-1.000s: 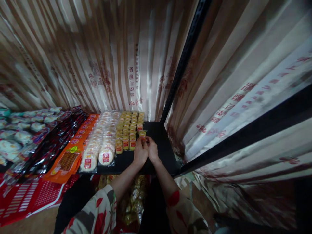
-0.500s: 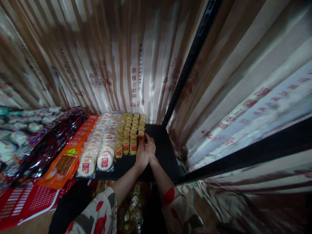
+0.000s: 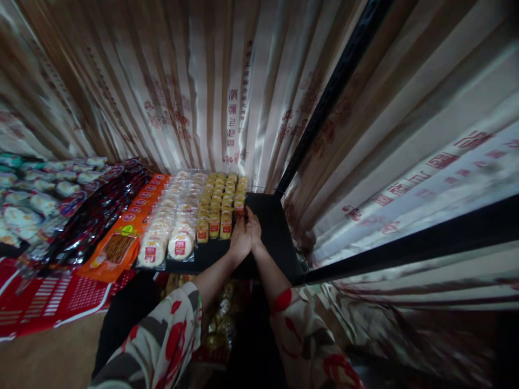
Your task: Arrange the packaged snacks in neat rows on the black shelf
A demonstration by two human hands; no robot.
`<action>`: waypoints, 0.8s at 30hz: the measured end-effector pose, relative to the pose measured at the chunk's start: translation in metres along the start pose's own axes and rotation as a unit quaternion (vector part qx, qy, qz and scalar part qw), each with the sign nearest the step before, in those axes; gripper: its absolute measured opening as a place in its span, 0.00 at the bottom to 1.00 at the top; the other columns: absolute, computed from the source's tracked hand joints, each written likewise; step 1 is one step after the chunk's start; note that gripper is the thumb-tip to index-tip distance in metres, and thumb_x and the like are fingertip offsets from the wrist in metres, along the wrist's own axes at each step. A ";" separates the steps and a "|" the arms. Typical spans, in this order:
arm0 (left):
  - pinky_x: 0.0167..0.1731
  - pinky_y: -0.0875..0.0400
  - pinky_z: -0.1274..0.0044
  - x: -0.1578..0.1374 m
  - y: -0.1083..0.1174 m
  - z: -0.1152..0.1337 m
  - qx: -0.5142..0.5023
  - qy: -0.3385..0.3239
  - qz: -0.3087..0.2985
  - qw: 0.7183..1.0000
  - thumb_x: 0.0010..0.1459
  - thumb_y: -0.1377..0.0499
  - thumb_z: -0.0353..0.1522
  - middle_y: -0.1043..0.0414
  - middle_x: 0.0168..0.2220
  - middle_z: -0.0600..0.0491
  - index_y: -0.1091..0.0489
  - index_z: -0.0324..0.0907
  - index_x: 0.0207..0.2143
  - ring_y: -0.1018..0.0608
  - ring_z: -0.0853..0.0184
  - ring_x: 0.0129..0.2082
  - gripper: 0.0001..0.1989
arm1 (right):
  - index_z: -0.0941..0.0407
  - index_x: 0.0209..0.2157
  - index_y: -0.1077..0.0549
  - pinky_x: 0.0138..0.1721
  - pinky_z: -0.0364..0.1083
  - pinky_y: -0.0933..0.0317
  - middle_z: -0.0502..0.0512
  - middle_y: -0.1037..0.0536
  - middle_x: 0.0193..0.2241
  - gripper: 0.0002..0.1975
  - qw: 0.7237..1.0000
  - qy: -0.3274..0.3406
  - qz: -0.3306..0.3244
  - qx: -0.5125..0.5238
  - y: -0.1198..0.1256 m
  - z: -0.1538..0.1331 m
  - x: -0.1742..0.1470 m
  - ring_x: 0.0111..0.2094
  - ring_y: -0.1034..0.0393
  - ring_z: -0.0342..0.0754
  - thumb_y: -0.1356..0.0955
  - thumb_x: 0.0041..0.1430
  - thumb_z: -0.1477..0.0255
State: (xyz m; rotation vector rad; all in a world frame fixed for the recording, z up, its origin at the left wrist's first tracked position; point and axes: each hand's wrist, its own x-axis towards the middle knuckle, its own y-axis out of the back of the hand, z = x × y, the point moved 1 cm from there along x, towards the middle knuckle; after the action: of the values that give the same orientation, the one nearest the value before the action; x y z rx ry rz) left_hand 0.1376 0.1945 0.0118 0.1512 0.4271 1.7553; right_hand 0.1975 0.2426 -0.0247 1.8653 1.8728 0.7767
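Yellow wrapped snack packets with red labels stand in several rows on the black shelf. My left hand is at the front of the rightmost row, its fingers closed at the front packet. Pressed against it on the right is my right hand, its fingers stretched forward along that row's right side. The fingertips are partly hidden, and the light is dim. Left of the yellow rows stand two rows of round white wrapped cakes.
Orange snack bags, dark shiny packs and white packets lie further left. A red basket sits below the shelf's left part. Curtains hang behind and to the right, with a black metal post at the corner.
The view has shifted, so the shelf and goods appear slightly higher and further right. Both hands stay at the front of the rightmost yellow row.
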 end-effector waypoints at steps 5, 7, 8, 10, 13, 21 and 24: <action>0.61 0.52 0.70 -0.033 0.012 0.004 0.047 -0.029 -0.023 0.998 0.57 0.52 0.30 0.44 0.60 0.43 0.39 0.35 0.54 0.42 0.61 0.61 0.21 | 0.59 0.55 0.39 0.47 0.48 0.39 0.61 0.32 0.47 0.27 0.999 -0.010 0.038 0.035 0.007 -0.004 -0.032 0.44 0.34 0.49 0.41 0.51 0.76; 0.60 0.50 0.70 -0.054 0.019 -0.004 0.051 -0.075 -0.028 0.996 0.57 0.52 0.31 0.42 0.59 0.46 0.38 0.38 0.53 0.41 0.62 0.60 0.21 | 0.60 0.54 0.38 0.46 0.48 0.38 0.62 0.32 0.46 0.26 0.998 -0.004 0.047 0.049 0.009 -0.009 -0.054 0.43 0.34 0.49 0.41 0.51 0.76; 0.60 0.49 0.70 -0.067 0.024 -0.009 0.052 -0.104 -0.031 0.993 0.57 0.52 0.31 0.42 0.59 0.46 0.38 0.38 0.53 0.40 0.62 0.59 0.20 | 0.60 0.53 0.37 0.45 0.48 0.38 0.62 0.31 0.45 0.25 0.997 0.003 0.049 0.056 0.010 -0.012 -0.067 0.43 0.34 0.49 0.41 0.51 0.76; 0.60 0.47 0.69 -0.094 0.035 -0.024 0.048 -0.173 -0.041 0.983 0.58 0.53 0.33 0.41 0.58 0.45 0.38 0.38 0.54 0.40 0.63 0.59 0.21 | 0.59 0.52 0.36 0.47 0.48 0.39 0.60 0.30 0.43 0.23 0.996 0.025 0.044 0.078 0.009 -0.017 -0.097 0.44 0.34 0.49 0.41 0.52 0.77; 0.57 0.43 0.68 -0.136 0.057 -0.051 0.048 -0.191 -0.060 0.979 0.58 0.51 0.35 0.39 0.56 0.44 0.37 0.40 0.52 0.37 0.61 0.57 0.20 | 0.55 0.47 0.33 0.47 0.46 0.39 0.56 0.28 0.41 0.20 0.993 0.038 -0.014 0.110 0.001 -0.021 -0.147 0.43 0.33 0.47 0.42 0.52 0.78; 0.54 0.38 0.71 -0.192 0.096 -0.116 0.095 -0.131 -0.129 0.978 0.60 0.53 0.36 0.36 0.52 0.47 0.36 0.44 0.51 0.33 0.64 0.53 0.18 | 0.55 0.40 0.28 0.48 0.47 0.39 0.57 0.25 0.40 0.18 0.984 0.029 -0.132 0.113 -0.042 -0.008 -0.229 0.43 0.31 0.47 0.42 0.51 0.81; 0.55 0.39 0.71 -0.180 0.091 -0.130 0.099 -0.074 -0.106 0.987 0.60 0.54 0.35 0.33 0.50 0.48 0.33 0.44 0.46 0.32 0.65 0.52 0.16 | 0.56 0.41 0.28 0.49 0.48 0.38 0.58 0.23 0.41 0.19 0.982 -0.037 -0.171 0.073 -0.061 0.001 -0.222 0.43 0.29 0.48 0.42 0.51 0.81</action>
State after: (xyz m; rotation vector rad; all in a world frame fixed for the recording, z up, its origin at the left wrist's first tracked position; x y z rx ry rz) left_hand 0.0530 -0.0214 -0.0517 0.3618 0.4910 1.4800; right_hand 0.1602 0.0244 -0.0887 1.5629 2.1707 0.4590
